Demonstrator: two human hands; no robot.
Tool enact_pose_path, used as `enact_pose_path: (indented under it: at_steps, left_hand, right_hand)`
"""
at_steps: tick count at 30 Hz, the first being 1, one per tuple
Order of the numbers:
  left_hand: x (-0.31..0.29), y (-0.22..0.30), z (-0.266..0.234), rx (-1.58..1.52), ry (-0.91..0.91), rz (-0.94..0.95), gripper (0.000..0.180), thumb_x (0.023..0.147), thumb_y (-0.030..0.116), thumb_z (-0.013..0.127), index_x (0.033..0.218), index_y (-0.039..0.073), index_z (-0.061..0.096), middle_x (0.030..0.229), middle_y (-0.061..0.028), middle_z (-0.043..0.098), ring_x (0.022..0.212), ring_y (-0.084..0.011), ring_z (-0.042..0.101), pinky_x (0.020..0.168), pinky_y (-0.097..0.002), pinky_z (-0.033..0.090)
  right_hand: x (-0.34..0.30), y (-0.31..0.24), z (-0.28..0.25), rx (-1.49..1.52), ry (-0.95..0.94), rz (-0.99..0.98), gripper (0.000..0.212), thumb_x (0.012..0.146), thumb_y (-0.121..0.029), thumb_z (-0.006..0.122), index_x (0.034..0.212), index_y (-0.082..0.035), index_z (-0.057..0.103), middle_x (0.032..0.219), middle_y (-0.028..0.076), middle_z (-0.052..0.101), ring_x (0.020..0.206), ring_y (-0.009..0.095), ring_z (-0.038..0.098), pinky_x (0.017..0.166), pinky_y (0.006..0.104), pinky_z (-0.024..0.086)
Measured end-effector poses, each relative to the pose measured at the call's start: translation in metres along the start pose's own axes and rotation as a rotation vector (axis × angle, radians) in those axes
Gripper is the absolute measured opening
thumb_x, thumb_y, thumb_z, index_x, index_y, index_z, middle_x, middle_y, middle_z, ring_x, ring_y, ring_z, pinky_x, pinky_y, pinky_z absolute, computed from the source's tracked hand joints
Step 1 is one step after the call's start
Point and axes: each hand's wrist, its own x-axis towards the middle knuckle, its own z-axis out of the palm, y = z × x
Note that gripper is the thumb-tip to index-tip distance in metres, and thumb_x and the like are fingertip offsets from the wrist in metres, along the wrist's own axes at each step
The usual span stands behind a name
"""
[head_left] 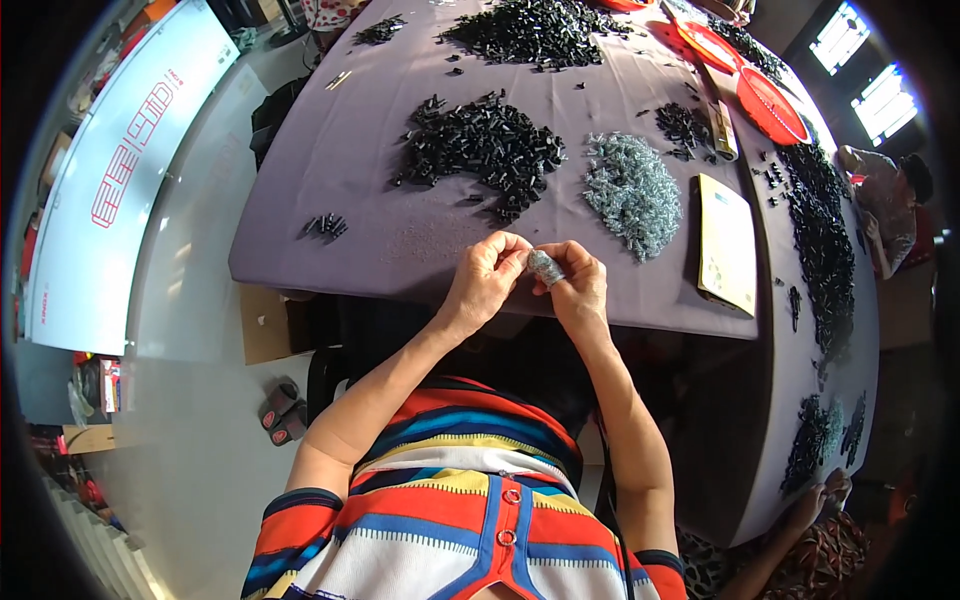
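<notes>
My left hand (482, 285) and my right hand (583, 292) meet just above the table's near edge. Both are closed, thumbs and fingertips pinched together. What lies between the fingertips is too small to make out. A grey wrapping (546, 268) covers a digit of my right hand, probably the thumb. Beyond my hands lies a heap of short black tube-like pieces (480, 150). To its right is a pile of small clear, greyish plastic pieces (632, 195). A few black pieces (326, 226) sit apart at the left, near the edge.
A pale yellow booklet or box (727, 245) lies to the right on the purple-grey tablecloth (380, 200). Farther off are another black heap (535, 32) and red baskets (772, 105). Other people (885, 205) sit along the right side. Slippers (283, 410) rest on the floor.
</notes>
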Motion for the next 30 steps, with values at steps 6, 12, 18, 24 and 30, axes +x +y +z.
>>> enact_pose_path:
  at_steps: [6,12,18,24,30]
  left_hand:
    - [0.0,0.005,0.003,-0.092,0.0,-0.121,0.011,0.091,0.011,0.051,0.087,0.002,0.056,0.062,0.0026,0.052,0.048,-0.0031,0.043,0.041,-0.0198,0.036]
    - [0.001,0.005,0.006,-0.091,0.012,-0.139,0.012,0.092,0.013,0.049,0.088,0.003,0.055,0.063,0.0021,0.052,0.049,-0.0028,0.043,0.041,-0.0195,0.036]
    - [0.0,0.004,0.007,-0.092,-0.005,-0.122,0.011,0.094,0.016,0.047,0.089,0.006,0.051,0.064,0.0036,0.048,0.042,-0.0003,0.033,0.036,-0.0173,0.024]
    - [-0.001,0.006,0.005,-0.13,-0.025,-0.12,0.011,0.094,0.016,0.048,0.09,0.006,0.052,0.066,0.0022,0.05,0.041,0.0,0.034,0.036,-0.0171,0.024]
    - [0.002,0.005,0.003,-0.117,-0.084,-0.103,0.01,0.093,0.016,0.049,0.093,0.007,0.053,0.067,0.0015,0.053,0.041,0.0004,0.033,0.036,-0.0174,0.024]
  right_hand:
    - [-0.004,-0.005,0.002,-0.266,0.064,-0.17,0.012,0.079,0.004,0.058,0.091,0.001,0.058,0.077,0.009,0.063,0.066,0.015,0.061,0.06,0.0271,0.049]
    - [-0.001,0.004,0.001,-0.239,0.086,-0.259,0.017,0.077,0.008,0.057,0.091,0.0,0.057,0.079,0.01,0.063,0.07,0.016,0.062,0.064,0.0275,0.049]
    - [-0.002,0.004,-0.001,-0.206,0.068,-0.286,0.018,0.077,0.008,0.059,0.092,-0.001,0.057,0.077,0.006,0.063,0.07,0.012,0.061,0.064,0.0245,0.048]
    - [0.001,0.005,-0.002,0.078,-0.022,-0.155,0.014,0.081,0.008,0.054,0.093,0.001,0.057,0.078,0.005,0.062,0.068,0.01,0.06,0.063,0.0229,0.048]
    - [0.001,-0.002,-0.003,0.029,-0.013,-0.152,0.013,0.082,0.008,0.052,0.093,0.001,0.056,0.075,0.004,0.061,0.065,0.009,0.057,0.061,0.0219,0.047]
